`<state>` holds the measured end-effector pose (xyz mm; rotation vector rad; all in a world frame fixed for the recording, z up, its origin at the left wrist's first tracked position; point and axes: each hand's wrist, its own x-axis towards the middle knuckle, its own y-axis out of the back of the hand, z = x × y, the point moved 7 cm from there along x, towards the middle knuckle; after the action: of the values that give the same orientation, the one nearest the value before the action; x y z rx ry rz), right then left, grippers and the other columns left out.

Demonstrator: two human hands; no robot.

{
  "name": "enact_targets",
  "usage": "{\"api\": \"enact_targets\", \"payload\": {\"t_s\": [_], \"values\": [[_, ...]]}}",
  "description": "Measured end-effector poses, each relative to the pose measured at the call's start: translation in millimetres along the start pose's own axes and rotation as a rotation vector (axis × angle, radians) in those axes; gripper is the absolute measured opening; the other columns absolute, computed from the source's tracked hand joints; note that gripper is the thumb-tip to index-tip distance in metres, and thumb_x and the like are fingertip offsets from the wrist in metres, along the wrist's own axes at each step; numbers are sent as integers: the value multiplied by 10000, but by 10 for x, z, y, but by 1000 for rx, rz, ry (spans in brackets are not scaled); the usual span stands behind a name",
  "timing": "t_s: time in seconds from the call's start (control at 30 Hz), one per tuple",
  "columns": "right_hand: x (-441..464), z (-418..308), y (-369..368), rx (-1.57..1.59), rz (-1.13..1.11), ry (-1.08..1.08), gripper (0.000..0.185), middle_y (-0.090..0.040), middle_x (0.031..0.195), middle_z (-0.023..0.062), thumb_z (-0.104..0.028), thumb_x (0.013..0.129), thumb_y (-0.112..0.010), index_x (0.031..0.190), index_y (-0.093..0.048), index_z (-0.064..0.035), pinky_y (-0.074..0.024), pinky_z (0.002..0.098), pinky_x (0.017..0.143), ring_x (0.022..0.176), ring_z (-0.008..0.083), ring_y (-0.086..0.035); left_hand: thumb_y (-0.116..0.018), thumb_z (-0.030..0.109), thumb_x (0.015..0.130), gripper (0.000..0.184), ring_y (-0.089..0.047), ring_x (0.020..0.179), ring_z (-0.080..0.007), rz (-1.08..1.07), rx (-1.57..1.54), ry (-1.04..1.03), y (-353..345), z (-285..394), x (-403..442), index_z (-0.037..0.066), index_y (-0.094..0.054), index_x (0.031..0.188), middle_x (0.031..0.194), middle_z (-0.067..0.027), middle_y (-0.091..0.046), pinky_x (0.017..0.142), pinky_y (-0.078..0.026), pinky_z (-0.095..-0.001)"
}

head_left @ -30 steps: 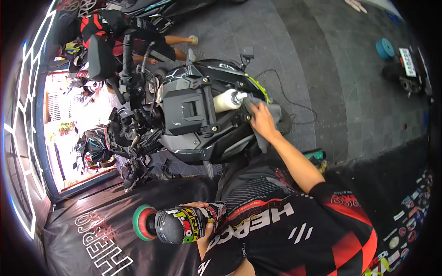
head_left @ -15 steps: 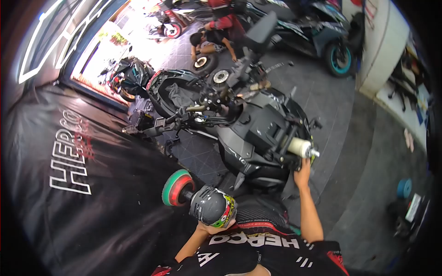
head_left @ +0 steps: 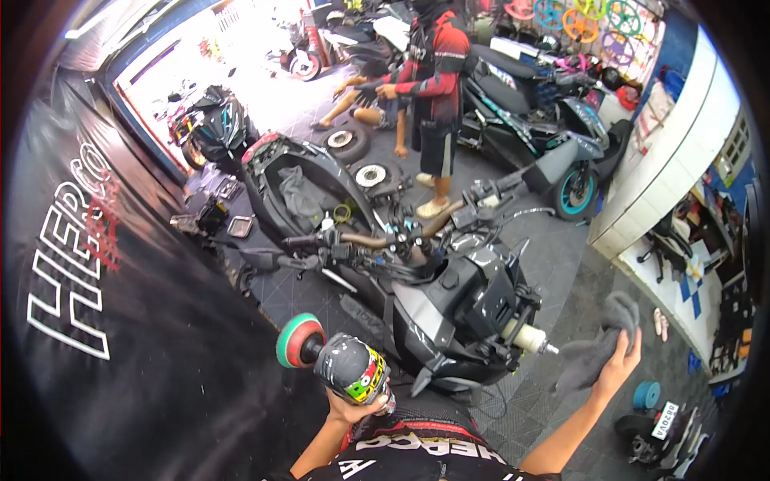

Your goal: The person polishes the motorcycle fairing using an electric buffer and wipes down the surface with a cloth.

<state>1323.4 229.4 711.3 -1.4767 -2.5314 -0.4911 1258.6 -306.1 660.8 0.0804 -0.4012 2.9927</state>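
Observation:
My left hand (head_left: 353, 407) is wrapped round a polisher (head_left: 346, 370), a dark machine with yellow and red lettering; its round green and red pad (head_left: 300, 340) faces left. Out to the right, my right hand (head_left: 619, 367) grips a grey cloth (head_left: 601, 346), blurred at its hanging end. Between my hands stands a partly stripped black scooter (head_left: 429, 321). On its front part lies a cream bottle (head_left: 525, 336) with its nozzle towards my right hand, apart from it.
Behind the scooter are loose wheels (head_left: 370, 176), a person in red and black (head_left: 437, 80) standing and another person crouching. A teal-wheeled motorcycle (head_left: 573, 192) is parked beyond. A black banner (head_left: 160, 361) hangs at left; a blue roll (head_left: 646, 394) lies at right.
My right hand has moved from beside the bottle out to the right, and a grey cloth now shows in it. The view has tilted up; the person in red now shows more fully.

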Motion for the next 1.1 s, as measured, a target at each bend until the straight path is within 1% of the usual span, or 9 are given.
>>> {"api": "enact_targets", "payload": {"t_s": [0.3,0.4,0.53,0.63,0.7,0.73,0.8,0.93,1.1], "values": [[384,-590,-1153,750,174,-147,407,-680,1203,124,-298,1096,-528,1331,-586,30,-511,366,984,1102,218,-657,-816,-49,676,724,-709,1001,-303,-161,-97,61,949,-193,658,-13,-506,1329,1085,-174,-675,900,-594,-443],[319,-553,-1027,-281,-53,445,422,-689,1166,113,-275,1048,-609,1363,-553,0,-560,345,893,1023,199,-679,-836,-25,693,727,-710,1006,-292,-194,-42,48,1381,-338,712,-9,-503,1339,1085,-168,-677,894,-596,-437],[-667,-2013,-1956,-53,134,490,533,-659,1235,165,-214,979,-691,1408,-489,29,-575,361,863,1004,242,-685,-857,19,717,729,-708,1061,-295,-315,63,27,1703,-275,785,10,-506,1355,1125,-157,-684,921,-588,-441],[-1233,-2370,-2735,138,267,435,497,-618,1307,197,-232,990,-663,1367,-501,48,-489,441,1061,1147,277,-633,-863,51,727,680,-704,1092,-297,-385,273,-62,1899,-149,787,19,-547,1329,1162,-150,-686,981,-558,-440],[-1911,-2325,-3489,-582,233,810,486,-574,1361,229,-222,951,-702,1320,-546,51,-436,479,1101,1224,361,-585,-845,97,745,564,-691,1083,-284,-403,281,-92,1961,-62,795,28,-595,1246,1134,-135,-682,988,-532,-414],[-2121,-2207,-3985,-590,-156,926,521,-583,1319,276,-251,918,-732,1332,-564,17,-454,509,1068,1195,450,-580,-837,109,745,549,-686,1066,-277,-448,315,-134,1973,20,809,27,-594,1230,1117,-135,-679,966,-534,-407],[-2613,-1881,-4845,-509,-955,530,561,-566,1344,258,-258,869,-755,1346,-581,-19,-493,511,1004,1261,431,-549,-824,131,741,531,-674,1034,-265,-540,346,-182,1962,176,935,21,-586,1203,1089,-138,-667,934,-537,-397],[-3355,-1525,-4825,-553,-984,763,551,-510,1439,208,-223,891,-744,1372,-574,-14,-476,485,1059,1324,390,-514,-806,162,732,534,-655,994,-256,-518,162,-77,2055,189,1029,4,-561,1179,1045,-149,-635,911,-538,-397],[-3429,-945,-3701,-391,-998,253,345,-655,1228,180,-203,910,-717,1199,-676,-19,-520,457,971,1110,365,-651,-838,213,758,765,-656,1030,-279,-558,-30,47,2088,78,1078,4,-416,1361,1119,-146,-618,943,-544,-429]]}}
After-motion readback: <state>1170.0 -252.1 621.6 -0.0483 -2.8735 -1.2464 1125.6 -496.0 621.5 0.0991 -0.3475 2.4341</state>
